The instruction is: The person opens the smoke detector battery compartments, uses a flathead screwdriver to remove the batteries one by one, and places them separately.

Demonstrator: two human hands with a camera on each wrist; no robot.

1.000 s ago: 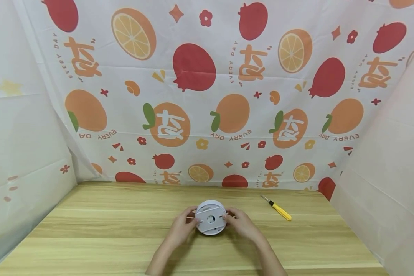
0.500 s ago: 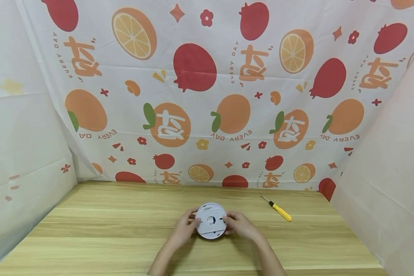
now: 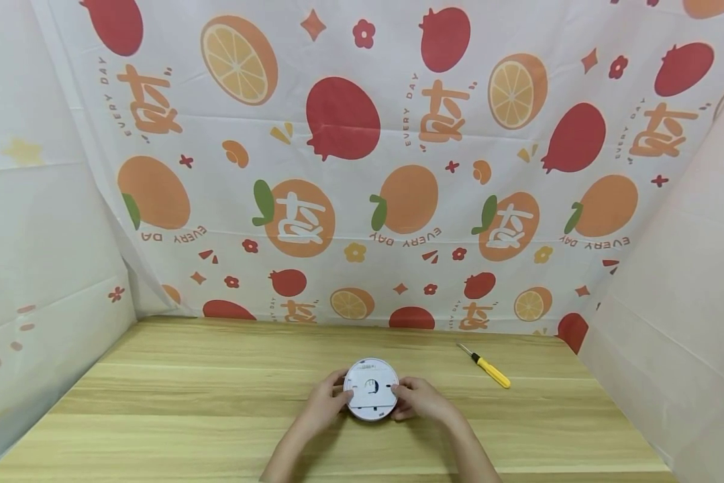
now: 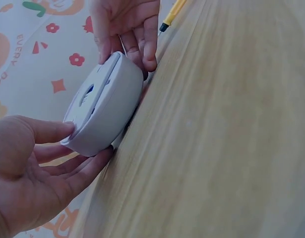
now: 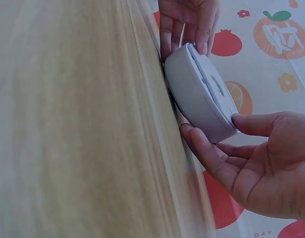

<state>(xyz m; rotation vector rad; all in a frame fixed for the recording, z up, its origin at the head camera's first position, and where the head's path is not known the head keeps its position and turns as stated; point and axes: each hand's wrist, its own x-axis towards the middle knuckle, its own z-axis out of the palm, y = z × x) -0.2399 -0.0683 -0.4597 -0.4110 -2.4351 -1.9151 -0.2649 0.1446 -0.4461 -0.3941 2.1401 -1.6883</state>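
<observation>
A round white smoke alarm (image 3: 368, 401), its back plate with slots and a central hole facing up, is held between both hands close over the wooden table. My left hand (image 3: 324, 406) grips its left edge, thumb on the plate and fingers beneath the casing. On the opposite edge my right hand (image 3: 421, 399) pinches it the same way. From the left wrist view, the thick side wall of the smoke alarm (image 4: 110, 114) shows, and the left thumb lies over the rim. In the right wrist view, the right fingertips (image 5: 188, 130) sit under the casing's lower edge.
A yellow-handled screwdriver (image 3: 491, 370) lies on the wooden table (image 3: 217, 402) to the right and behind the hands. Fruit-printed cloth (image 3: 362, 201) hangs along the table's back edge, with pale cloth walls on both sides.
The smoke alarm has tipped so its back plate shows more fully to the head camera, and has come slightly nearer. Both hands have kept hold of it. The screwdriver has not moved.
</observation>
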